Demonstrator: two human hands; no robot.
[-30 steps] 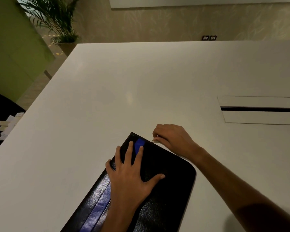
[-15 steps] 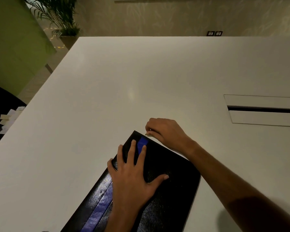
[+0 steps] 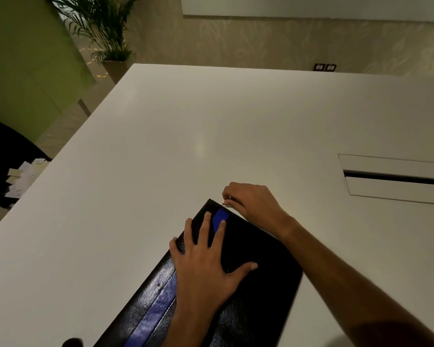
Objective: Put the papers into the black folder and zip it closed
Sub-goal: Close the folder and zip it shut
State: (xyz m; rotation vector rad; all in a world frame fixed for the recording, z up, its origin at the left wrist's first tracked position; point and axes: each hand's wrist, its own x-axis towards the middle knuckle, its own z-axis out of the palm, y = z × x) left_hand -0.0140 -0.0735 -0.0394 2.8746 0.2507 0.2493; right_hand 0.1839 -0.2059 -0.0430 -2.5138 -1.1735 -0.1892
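The black folder (image 3: pixel 261 279), with a blue stripe down its cover, lies closed and slanted on the white table (image 3: pixel 161 159) near the front edge. My left hand (image 3: pixel 206 266) lies flat on the cover, fingers spread, pressing it down. My right hand (image 3: pixel 253 204) is at the folder's far edge, close to its far left corner, with thumb and finger pinched on the small metal zipper pull (image 3: pixel 223 203). No papers show; the folder's inside is hidden.
A cable slot with a flap (image 3: pixel 396 180) is set into the table at the right. A black chair with white slips of paper (image 3: pixel 23 176) stands off the table's left side. A potted palm (image 3: pixel 105 33) stands beyond the far left corner.
My right hand has slid left along the folder's far edge with the zipper pull, toward the far left corner. My left hand has stayed flat on the cover.
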